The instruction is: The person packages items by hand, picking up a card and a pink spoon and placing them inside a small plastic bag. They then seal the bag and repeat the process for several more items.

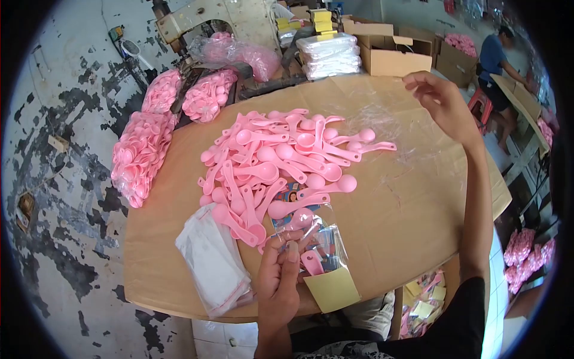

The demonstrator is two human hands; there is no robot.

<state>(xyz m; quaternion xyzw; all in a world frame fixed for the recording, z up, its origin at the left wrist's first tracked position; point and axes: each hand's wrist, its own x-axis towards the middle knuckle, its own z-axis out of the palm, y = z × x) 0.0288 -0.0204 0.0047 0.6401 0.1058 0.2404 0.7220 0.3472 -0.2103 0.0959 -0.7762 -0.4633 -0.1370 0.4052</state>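
Observation:
My left hand point(280, 272) pinches a small clear plastic bag point(338, 242) between thumb and fingers, low over the near edge of the table. A pink spoon point(312, 262) and a printed card show in or under the bag; the plastic makes it hard to tell which. A yellow card point(332, 290) is at its lower end. My right hand point(435, 103) is raised over the far right of the table, fingers loosely bent and apart, holding nothing. Many loose pink spoons point(263, 172) lie heaped just beyond my left hand. A stack of clear bags point(212, 257) lies to its left.
Brown paper covers the table point(412, 197). Bundles of pink spoons point(143, 152) hang at its left edge. Packed plastic bags point(329, 57) and a cardboard box point(399, 58) stand at the back. A box with filled packs point(423, 305) is below the near edge. Another person point(499, 72) works far right.

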